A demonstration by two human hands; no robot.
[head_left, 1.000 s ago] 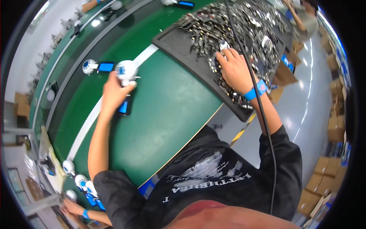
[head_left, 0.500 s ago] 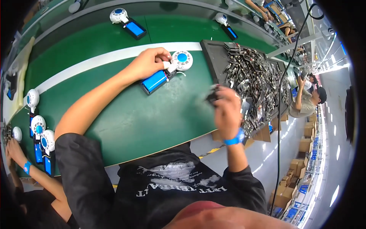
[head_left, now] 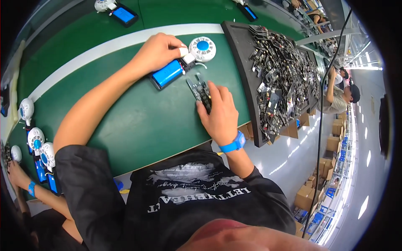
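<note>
Two hands in use, both yours, at the middle of the frame, over a green worktop (head_left: 125, 125).

Item, left hand (head_left: 157, 54): upper centre, back of the hand up, wrist bent toward the right, forearm slanting in from the lower left. Thumb and fingers are closed on the fan unit (head_left: 167, 74) near its neck; some fingertips are hidden.

Item, fan unit: upper centre, lying flat; white round head with blue hub at the right, blue cell in a black housing at the lower left.

Item, right hand (head_left: 222, 113): right of centre, forearm rising from below, fingers pointing up the frame. Thumb and forefinger are pinched on a dark slim part (head_left: 203, 95) with pale, clear-looking prongs; whether one piece or several, you cannot tell from this view.

Change noted: half a second ago your right hand was a blur beside the black tray (head_left: 239, 50); now it has come left, its part just below the unit, apart from it. Your left hand has stayed at the unit. Judged from this, fetching is over and part and unit are brought together for handling.

Stock: heaped dark pieces (head_left: 284, 71) in the tray, upper right.
</note>
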